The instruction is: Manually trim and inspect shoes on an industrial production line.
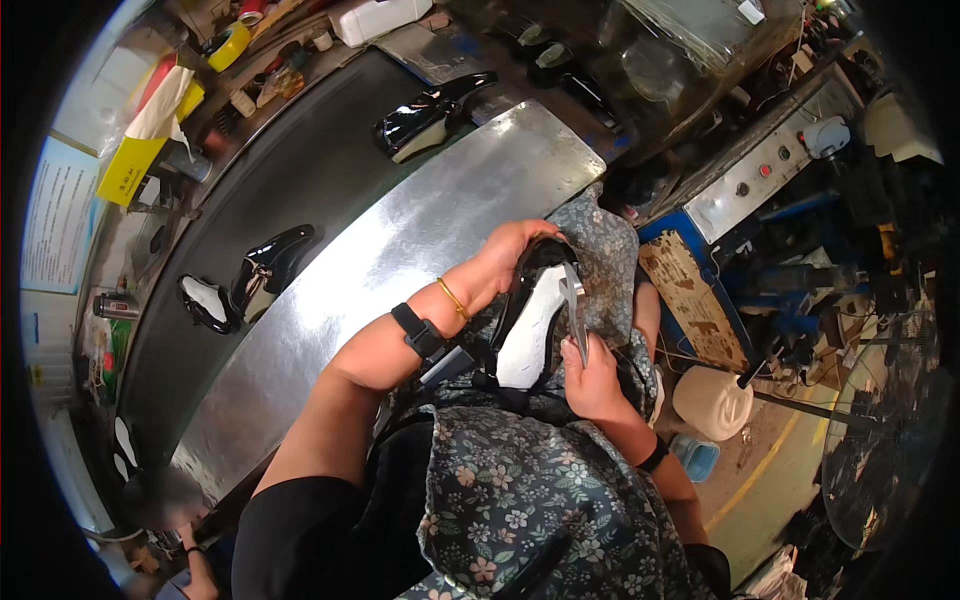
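In my lap lies a black shoe (530,320), its underside facing up and a white insole board showing inside the black edge. My left hand (515,250) is wrapped round the far end of the shoe, the fingers partly hidden behind it. My right hand (595,378) grips a grey metal tool like pliers (577,325) by its lower part. The tool's tip touches the shoe's right side near the far end, by a small shiny spot. Whether its jaws pinch anything is too small to tell.
A bare metal plate (400,230) runs along a dark conveyor belt (330,125). Glossy black shoes stand on the belt, one (430,120) farther off and another (270,268) at left. A control panel (765,170) and a beige jug (712,400) are at right. Another person's arm (200,570) shows lower left.
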Demonstrator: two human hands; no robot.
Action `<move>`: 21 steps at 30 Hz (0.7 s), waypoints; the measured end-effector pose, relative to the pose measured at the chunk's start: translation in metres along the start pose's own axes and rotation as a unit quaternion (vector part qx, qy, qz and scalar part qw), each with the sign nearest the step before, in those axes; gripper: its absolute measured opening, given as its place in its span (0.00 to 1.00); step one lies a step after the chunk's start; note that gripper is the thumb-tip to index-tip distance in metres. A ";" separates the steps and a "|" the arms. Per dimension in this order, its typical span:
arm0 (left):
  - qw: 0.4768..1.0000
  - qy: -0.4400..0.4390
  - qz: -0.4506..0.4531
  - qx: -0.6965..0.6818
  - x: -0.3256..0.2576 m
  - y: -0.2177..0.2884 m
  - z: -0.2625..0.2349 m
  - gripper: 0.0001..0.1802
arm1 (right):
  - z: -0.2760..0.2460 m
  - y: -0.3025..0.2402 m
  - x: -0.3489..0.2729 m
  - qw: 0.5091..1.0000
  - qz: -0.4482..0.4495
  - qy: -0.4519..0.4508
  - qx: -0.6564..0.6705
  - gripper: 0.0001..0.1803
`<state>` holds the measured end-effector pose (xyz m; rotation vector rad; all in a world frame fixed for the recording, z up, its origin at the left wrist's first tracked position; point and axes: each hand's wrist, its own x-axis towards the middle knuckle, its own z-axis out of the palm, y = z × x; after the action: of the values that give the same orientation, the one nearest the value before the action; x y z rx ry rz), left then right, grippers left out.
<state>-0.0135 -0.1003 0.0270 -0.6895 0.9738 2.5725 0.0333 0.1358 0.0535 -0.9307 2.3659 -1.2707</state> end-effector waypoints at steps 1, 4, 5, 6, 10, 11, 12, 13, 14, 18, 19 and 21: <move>1.000 0.001 0.001 -0.001 0.001 -0.001 -0.001 0.16 | 0.000 -0.001 0.001 1.000 -0.001 -0.002 0.000 0.14; 1.000 -0.001 0.013 0.011 0.003 -0.002 -0.002 0.16 | -0.010 -0.014 0.001 1.000 -0.007 -0.008 -0.020 0.14; 1.000 0.002 -0.009 0.001 0.003 -0.003 -0.002 0.15 | -0.019 -0.023 -0.001 0.999 0.021 -0.045 -0.005 0.14; 0.999 0.004 -0.033 -0.008 0.003 -0.003 -0.001 0.15 | -0.024 -0.029 -0.003 0.995 0.051 -0.079 0.011 0.14; 0.998 0.020 -0.050 0.021 0.017 -0.004 0.000 0.13 | -0.026 -0.039 0.007 0.992 0.050 -0.083 -0.076 0.16; 0.995 0.066 -0.074 0.007 0.019 -0.006 -0.002 0.12 | -0.025 -0.040 0.010 0.992 0.053 -0.082 -0.079 0.16; 0.995 0.074 -0.061 0.012 0.023 -0.008 -0.005 0.15 | -0.024 -0.040 0.014 0.989 0.078 -0.088 -0.089 0.17; 0.995 0.084 -0.047 0.016 0.026 -0.011 -0.009 0.17 | -0.024 -0.039 0.019 0.985 0.103 -0.096 -0.098 0.18; 0.995 0.081 -0.047 0.015 0.028 -0.013 -0.015 0.17 | -0.025 -0.036 0.023 0.982 0.104 -0.101 -0.118 0.18; 0.922 0.144 0.204 0.296 -0.015 -0.011 0.018 0.26 | -0.029 -0.040 0.029 0.973 0.110 -0.114 -0.168 0.18; 0.928 0.146 0.197 0.280 -0.025 -0.010 0.024 0.29 | -0.028 -0.041 0.031 0.972 0.112 -0.117 -0.169 0.18; 0.948 0.135 0.171 0.232 -0.017 -0.011 0.014 0.26 | -0.024 -0.045 0.036 0.974 0.084 -0.112 -0.176 0.18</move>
<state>0.0008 -0.0851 0.0391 -0.8019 1.8557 2.4020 0.0118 0.1095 0.1056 -0.8930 2.4647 -0.6557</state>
